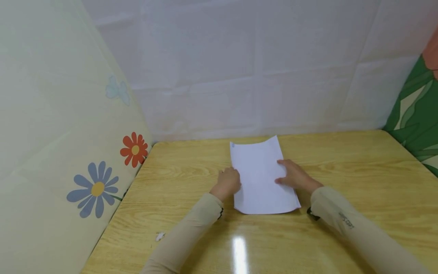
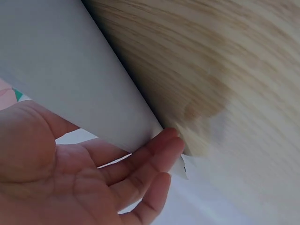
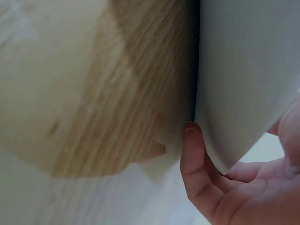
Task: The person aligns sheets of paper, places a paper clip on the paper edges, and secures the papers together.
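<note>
White paper (image 1: 259, 182) lies in front of me on the wooden table (image 1: 184, 171), its far right corner bent upward. A small dark mark shows at its far left corner. My left hand (image 1: 228, 183) grips the left edge; in the left wrist view its curled fingers (image 2: 159, 152) meet the rim of the paper (image 2: 70, 65). On the right edge, my right hand (image 1: 297, 176) holds the paper with thumb and fingers spread apart. The right wrist view shows a bent finger (image 3: 194, 164) against the paper's side (image 3: 248, 79). Whether it is one sheet or several, I cannot tell.
A small white scrap (image 1: 159, 236) lies on the table near my left forearm. Behind the table hangs a creased white cloth (image 1: 260, 76). A panel with printed flowers (image 1: 97, 189) borders the left side, and a green leaf print (image 1: 419, 110) borders the right.
</note>
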Available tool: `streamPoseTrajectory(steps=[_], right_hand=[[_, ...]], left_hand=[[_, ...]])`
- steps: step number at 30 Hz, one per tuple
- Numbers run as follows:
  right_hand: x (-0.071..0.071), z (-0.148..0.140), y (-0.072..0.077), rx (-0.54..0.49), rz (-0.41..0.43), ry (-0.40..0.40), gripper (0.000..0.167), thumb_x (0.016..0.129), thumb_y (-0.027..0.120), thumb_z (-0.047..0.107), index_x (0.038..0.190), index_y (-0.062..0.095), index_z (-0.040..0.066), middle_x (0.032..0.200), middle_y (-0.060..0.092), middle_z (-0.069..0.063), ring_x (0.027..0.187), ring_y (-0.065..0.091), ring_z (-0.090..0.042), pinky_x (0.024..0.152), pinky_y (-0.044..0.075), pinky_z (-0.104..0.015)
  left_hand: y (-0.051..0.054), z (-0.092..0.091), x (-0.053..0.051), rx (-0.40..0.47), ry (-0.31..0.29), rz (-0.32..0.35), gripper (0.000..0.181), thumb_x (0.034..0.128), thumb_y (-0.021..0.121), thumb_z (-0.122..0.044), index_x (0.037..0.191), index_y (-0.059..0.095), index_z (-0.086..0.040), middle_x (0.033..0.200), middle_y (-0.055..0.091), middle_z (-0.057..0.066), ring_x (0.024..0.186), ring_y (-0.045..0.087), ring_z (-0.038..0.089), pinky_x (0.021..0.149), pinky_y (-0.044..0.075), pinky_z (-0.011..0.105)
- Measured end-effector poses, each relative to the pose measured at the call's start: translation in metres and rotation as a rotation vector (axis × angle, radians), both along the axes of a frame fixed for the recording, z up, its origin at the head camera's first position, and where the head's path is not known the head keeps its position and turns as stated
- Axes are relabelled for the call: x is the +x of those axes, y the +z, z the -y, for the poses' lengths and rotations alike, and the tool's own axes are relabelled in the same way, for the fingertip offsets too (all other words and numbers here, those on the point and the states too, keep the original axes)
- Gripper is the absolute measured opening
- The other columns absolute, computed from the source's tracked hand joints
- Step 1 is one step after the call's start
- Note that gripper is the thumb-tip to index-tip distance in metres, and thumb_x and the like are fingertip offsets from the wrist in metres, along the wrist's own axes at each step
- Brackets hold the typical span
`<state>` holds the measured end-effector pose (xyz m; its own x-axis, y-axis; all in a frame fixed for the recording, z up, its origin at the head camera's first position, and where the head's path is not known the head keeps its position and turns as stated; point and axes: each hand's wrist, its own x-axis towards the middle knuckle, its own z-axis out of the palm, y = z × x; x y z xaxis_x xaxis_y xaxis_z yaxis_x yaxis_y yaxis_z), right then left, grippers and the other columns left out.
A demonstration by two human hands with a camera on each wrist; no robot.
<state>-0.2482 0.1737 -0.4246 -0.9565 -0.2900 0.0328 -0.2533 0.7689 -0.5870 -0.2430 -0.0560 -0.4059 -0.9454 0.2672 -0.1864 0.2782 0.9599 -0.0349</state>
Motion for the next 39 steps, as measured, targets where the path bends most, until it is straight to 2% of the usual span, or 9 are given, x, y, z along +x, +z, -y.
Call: streamPoseTrajectory(steps=[4, 9, 15, 23, 30, 36, 39], right_hand=[[0.0, -0.001, 0.0, 0.015, 0.017, 0.008, 0.071, 0.079, 0.077, 0.01, 0.132, 0.038, -0.019, 0.132, 0.039, -0.042, 0.122, 0.038, -0.054, 0.104, 0.031, -0.058], [0.0, -0.003, 0.001, 0.047, 0.002, 0.031, 0.068, 0.078, 0.077, 0.009, 0.129, 0.041, -0.02, 0.124, 0.044, -0.041, 0.117, 0.043, -0.052, 0.102, 0.034, -0.057], [0.0, -0.007, 0.003, 0.124, 0.069, 0.024, 0.067, 0.084, 0.074, 0.016, 0.131, 0.041, -0.02, 0.12, 0.044, -0.042, 0.112, 0.046, -0.05, 0.098, 0.038, -0.056], [-0.004, -0.009, -0.002, 0.201, 0.064, 0.034, 0.064, 0.087, 0.072, 0.021, 0.129, 0.045, -0.02, 0.123, 0.043, -0.045, 0.118, 0.042, -0.054, 0.099, 0.037, -0.057], [-0.01, -0.004, -0.003, 0.226, 0.072, 0.041, 0.064, 0.09, 0.068, 0.023, 0.132, 0.043, -0.018, 0.128, 0.039, -0.046, 0.121, 0.039, -0.055, 0.1, 0.036, -0.058], [-0.012, -0.004, -0.003, 0.251, 0.079, 0.045, 0.064, 0.091, 0.067, 0.024, 0.133, 0.042, -0.018, 0.129, 0.038, -0.046, 0.122, 0.037, -0.056, 0.1, 0.035, -0.059], [-0.013, -0.004, -0.004, 0.254, 0.079, 0.042, 0.064, 0.092, 0.066, 0.024, 0.133, 0.042, -0.018, 0.129, 0.039, -0.046, 0.122, 0.037, -0.057, 0.101, 0.034, -0.06]], left_hand=[[-0.001, 0.0, -0.001, 0.004, 0.003, 0.029, 0.04, 0.0954, 0.059, -0.024, 0.124, 0.06, 0.003, 0.133, 0.054, 0.017, 0.126, 0.047, 0.031, 0.108, 0.032, 0.049], [-0.002, 0.0, -0.005, 0.05, 0.027, 0.075, 0.043, 0.0899, 0.068, -0.028, 0.12, 0.063, 0.002, 0.133, 0.053, 0.017, 0.127, 0.045, 0.032, 0.109, 0.029, 0.05], [-0.005, -0.001, -0.011, 0.067, 0.052, 0.102, 0.042, 0.087, 0.072, -0.03, 0.117, 0.065, -0.001, 0.13, 0.056, 0.016, 0.126, 0.045, 0.031, 0.11, 0.028, 0.05], [-0.008, -0.001, -0.012, 0.061, 0.045, 0.087, 0.041, 0.0863, 0.073, -0.03, 0.115, 0.065, -0.002, 0.123, 0.06, 0.014, 0.121, 0.048, 0.029, 0.107, 0.032, 0.048], [-0.008, 0.002, -0.018, 0.048, 0.05, 0.037, 0.043, 0.0828, 0.077, -0.03, 0.112, 0.066, -0.001, 0.112, 0.062, 0.014, 0.11, 0.054, 0.027, 0.098, 0.04, 0.045], [-0.007, 0.001, -0.025, 0.039, 0.041, 0.045, 0.045, 0.0809, 0.078, -0.03, 0.113, 0.065, -0.003, 0.11, 0.063, 0.012, 0.108, 0.055, 0.025, 0.098, 0.04, 0.044], [-0.007, 0.0, -0.028, 0.048, 0.057, 0.051, 0.045, 0.0805, 0.079, -0.03, 0.114, 0.066, -0.003, 0.111, 0.063, 0.011, 0.108, 0.055, 0.025, 0.097, 0.04, 0.043]])
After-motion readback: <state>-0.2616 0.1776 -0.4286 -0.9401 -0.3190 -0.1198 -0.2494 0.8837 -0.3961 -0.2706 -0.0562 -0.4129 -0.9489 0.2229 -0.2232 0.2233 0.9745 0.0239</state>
